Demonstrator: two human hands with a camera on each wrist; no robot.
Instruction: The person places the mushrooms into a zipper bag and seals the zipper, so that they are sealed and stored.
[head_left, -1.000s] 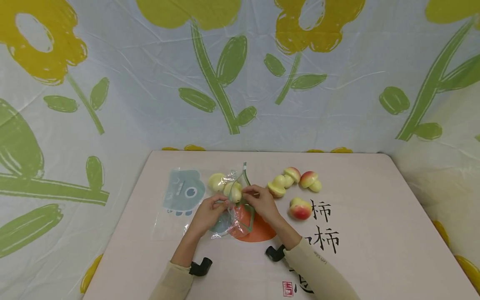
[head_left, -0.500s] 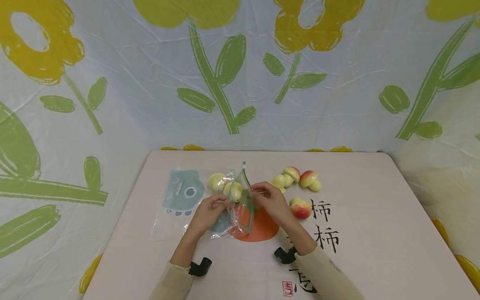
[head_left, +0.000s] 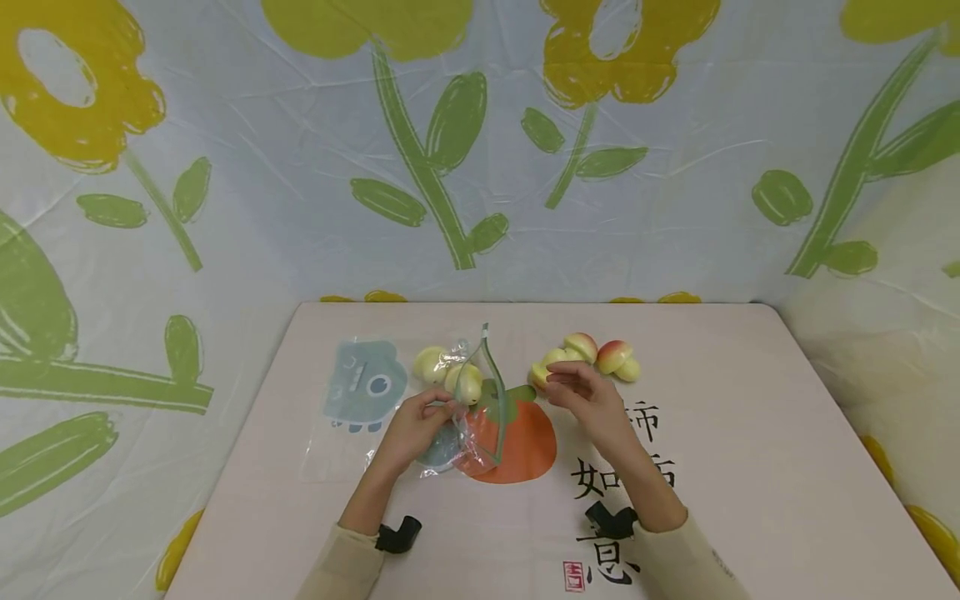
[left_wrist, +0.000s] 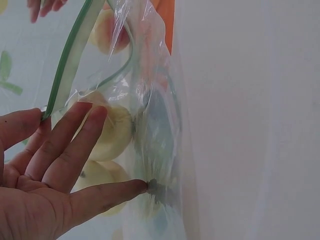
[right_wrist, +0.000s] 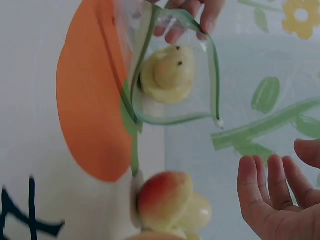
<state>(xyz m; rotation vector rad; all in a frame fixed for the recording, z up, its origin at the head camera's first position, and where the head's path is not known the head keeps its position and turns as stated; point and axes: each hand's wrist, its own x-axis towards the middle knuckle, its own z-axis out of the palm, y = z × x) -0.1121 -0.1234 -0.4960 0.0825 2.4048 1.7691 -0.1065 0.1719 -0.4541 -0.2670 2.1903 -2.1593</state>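
A clear plastic zip bag [head_left: 366, 383] with a blue cartoon monster print lies on the table, its green-edged mouth [head_left: 501, 408] held apart. At that edge my left hand [head_left: 416, 425] pinches the bag; the left wrist view shows thumb and finger [left_wrist: 42, 112] on the green strip. Inside sit pale yellow, rounded toy pieces [head_left: 463, 383], one showing two dark dots [right_wrist: 167, 72] through the mouth. My right hand [head_left: 592, 404] hovers right of the bag with fingers loosely bent, holding nothing. Beyond its fingertips are red-and-yellow peach-like pieces [head_left: 615, 357] with smaller yellow knobs.
The pale tablecloth [head_left: 750, 417] carries an orange persimmon print [head_left: 528, 446] and black brush characters [head_left: 611, 558]. Black camera mounts [head_left: 401, 535] sit on both wrists. A flower-patterned curtain [head_left: 660, 225] stands behind and beside the table.
My right hand has left the bag's mouth and moved right toward the peach-like pieces, now covering the nearest one in the head view. The left hand keeps its grip on the bag.
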